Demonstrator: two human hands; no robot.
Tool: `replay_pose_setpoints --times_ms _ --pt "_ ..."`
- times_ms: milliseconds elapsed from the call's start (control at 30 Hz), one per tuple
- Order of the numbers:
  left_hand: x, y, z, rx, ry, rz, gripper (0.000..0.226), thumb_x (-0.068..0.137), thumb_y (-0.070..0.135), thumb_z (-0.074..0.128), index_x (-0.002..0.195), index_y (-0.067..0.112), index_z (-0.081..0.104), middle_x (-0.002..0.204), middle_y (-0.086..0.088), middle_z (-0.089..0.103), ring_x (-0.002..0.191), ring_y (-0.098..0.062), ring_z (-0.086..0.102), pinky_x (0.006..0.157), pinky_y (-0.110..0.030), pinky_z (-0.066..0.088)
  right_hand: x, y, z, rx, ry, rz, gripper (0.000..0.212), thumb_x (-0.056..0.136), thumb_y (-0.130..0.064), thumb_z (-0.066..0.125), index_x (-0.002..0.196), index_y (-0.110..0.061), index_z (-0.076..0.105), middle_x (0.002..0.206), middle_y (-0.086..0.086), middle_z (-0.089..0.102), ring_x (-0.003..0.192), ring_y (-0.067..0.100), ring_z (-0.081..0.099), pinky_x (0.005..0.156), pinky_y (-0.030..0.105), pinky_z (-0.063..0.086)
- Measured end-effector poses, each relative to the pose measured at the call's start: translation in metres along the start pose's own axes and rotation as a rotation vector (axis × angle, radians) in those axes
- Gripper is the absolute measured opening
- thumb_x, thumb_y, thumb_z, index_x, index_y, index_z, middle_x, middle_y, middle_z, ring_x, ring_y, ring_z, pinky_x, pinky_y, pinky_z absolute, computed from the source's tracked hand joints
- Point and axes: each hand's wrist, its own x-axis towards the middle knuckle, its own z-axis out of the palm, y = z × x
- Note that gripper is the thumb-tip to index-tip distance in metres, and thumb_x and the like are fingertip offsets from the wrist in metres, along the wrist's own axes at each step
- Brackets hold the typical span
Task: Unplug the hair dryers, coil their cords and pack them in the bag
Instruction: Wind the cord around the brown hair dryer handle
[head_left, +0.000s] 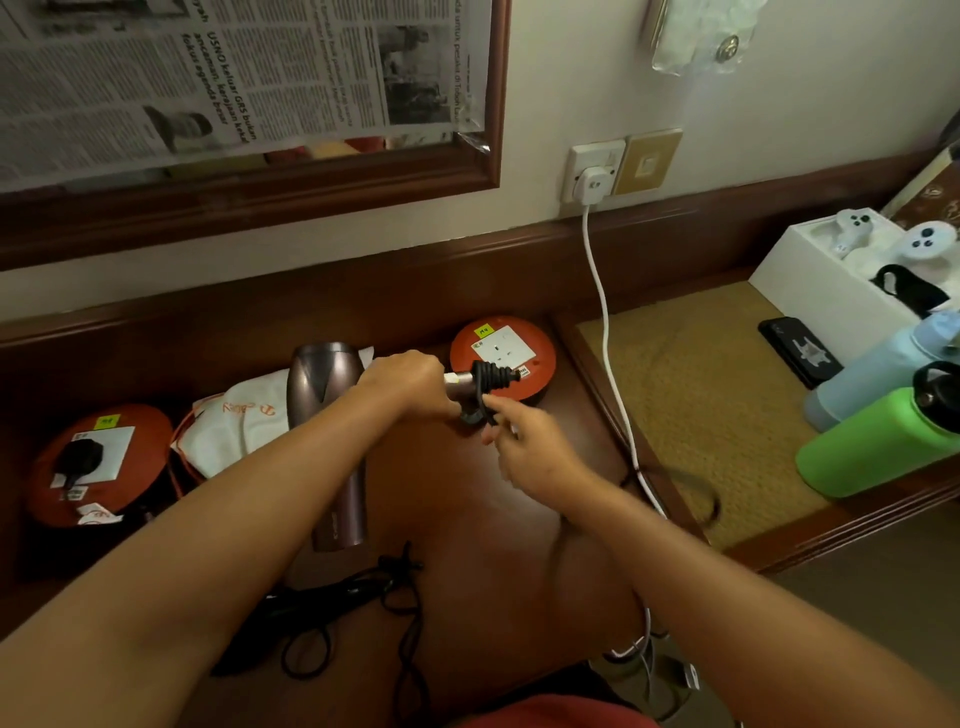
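A mauve hair dryer (332, 395) lies on the dark wooden desk (457, 509). My left hand (410, 384) grips its handle, whose black strain relief (493, 379) sticks out to the right. Just below that, my right hand (524, 447) pinches the black cord (470, 415) where it bends. The rest of the cord lies in a loose tangle (353, 597) near the desk's front edge. A white bag with orange print (239, 426) lies behind the dryer on the left. A black plug (78, 460) sits in the left red socket reel (130, 483). The right red reel (501, 358) has an empty socket.
A white charger (592, 182) in the wall socket trails a white cable (608, 353) down across the desk. On the woven mat at the right stand a green bottle (878, 441), a blue bottle (872, 369), a phone (800, 351) and a white box (800, 270) with controllers.
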Motion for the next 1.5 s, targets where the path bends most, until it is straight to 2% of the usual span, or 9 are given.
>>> replay_pose_setpoints --times_ms 233,367,533,767,933,1167,1267,1367,1500 --pt "-0.002 -0.001 -0.011 -0.101 0.073 -0.006 0.033 0.075 0.051 0.063 0.08 0.018 0.059 0.077 0.001 0.057 0.072 -0.022 0.057 0.058 -0.03 0.04 0.01 0.02 0.009 0.427 -0.089 0.106 0.017 0.1 -0.013 0.045 0.112 -0.01 0.057 0.068 0.01 0.056 0.044 0.009 0.049 0.046 0.025 0.039" --pt "-0.004 0.007 -0.03 -0.19 0.128 0.013 0.028 0.072 0.047 0.064 0.081 0.021 0.062 0.075 0.002 0.057 0.071 -0.023 0.056 0.058 -0.029 0.039 0.015 0.028 0.007 0.477 -0.238 0.259 0.043 0.096 -0.049 0.044 0.09 -0.011 0.064 0.052 0.007 0.048 0.038 0.016 0.04 0.045 0.024 0.033" --pt "-0.009 0.007 -0.05 -0.164 0.144 0.078 0.027 0.074 0.049 0.065 0.079 0.023 0.059 0.073 0.003 0.057 0.068 -0.018 0.056 0.054 -0.029 0.038 0.032 0.026 -0.005 0.624 -0.335 0.288 0.048 0.086 -0.059 0.048 0.089 -0.015 0.066 0.054 0.0 0.025 0.042 0.009 0.02 0.043 0.021 0.017" --pt "-0.017 -0.002 -0.064 -0.175 0.145 0.12 0.026 0.076 0.049 0.067 0.074 0.025 0.058 0.07 0.003 0.06 0.068 -0.019 0.059 0.059 -0.032 0.045 0.048 0.026 -0.019 0.765 -0.54 0.295 0.044 0.084 -0.052 0.051 0.101 -0.016 0.068 0.058 -0.006 0.032 0.05 0.008 0.023 0.047 0.019 0.022" --pt "-0.027 -0.005 -0.06 -0.091 0.119 0.174 0.028 0.075 0.049 0.067 0.066 0.026 0.053 0.064 0.006 0.057 0.062 -0.014 0.055 0.053 -0.028 0.041 0.066 0.016 -0.026 0.574 -0.487 0.291 0.036 0.09 -0.042 0.051 0.093 -0.009 0.063 0.053 -0.007 0.034 0.044 0.005 0.03 0.044 0.019 0.027" --pt "-0.033 -0.009 -0.055 -0.001 0.044 0.221 0.022 0.073 0.046 0.067 0.071 0.028 0.054 0.068 0.007 0.058 0.065 -0.015 0.057 0.052 -0.025 0.037 0.086 -0.007 -0.053 0.068 -0.193 0.097 0.012 0.083 0.0 0.059 0.088 0.008 0.066 0.053 0.001 0.047 0.046 0.012 0.038 0.043 0.023 0.031" --pt "-0.034 -0.01 -0.049 0.057 0.018 0.226 0.022 0.074 0.048 0.066 0.073 0.029 0.053 0.068 0.007 0.056 0.065 -0.015 0.056 0.052 -0.026 0.036 0.094 -0.017 -0.053 -0.126 -0.066 0.009 0.018 0.082 -0.012 0.071 0.076 0.004 0.069 0.061 0.007 0.058 0.051 0.011 0.049 0.046 0.022 0.039" --pt "-0.032 -0.012 -0.04 0.119 -0.009 0.218 0.022 0.075 0.048 0.065 0.075 0.029 0.053 0.066 0.006 0.054 0.059 -0.012 0.052 0.052 -0.026 0.036 0.093 -0.029 -0.052 -0.298 -0.025 -0.089 0.016 0.073 -0.032 0.081 0.074 -0.018 0.074 0.079 0.002 0.071 0.075 0.016 0.066 0.065 0.033 0.056" --pt "-0.026 -0.011 -0.024 0.132 -0.053 0.203 0.027 0.075 0.048 0.065 0.069 0.026 0.051 0.065 0.005 0.052 0.058 -0.014 0.051 0.049 -0.026 0.035 0.077 -0.045 -0.047 -0.354 -0.018 -0.145 0.009 0.076 -0.026 0.079 0.077 -0.017 0.076 0.074 0.005 0.071 0.07 0.021 0.067 0.064 0.038 0.058"
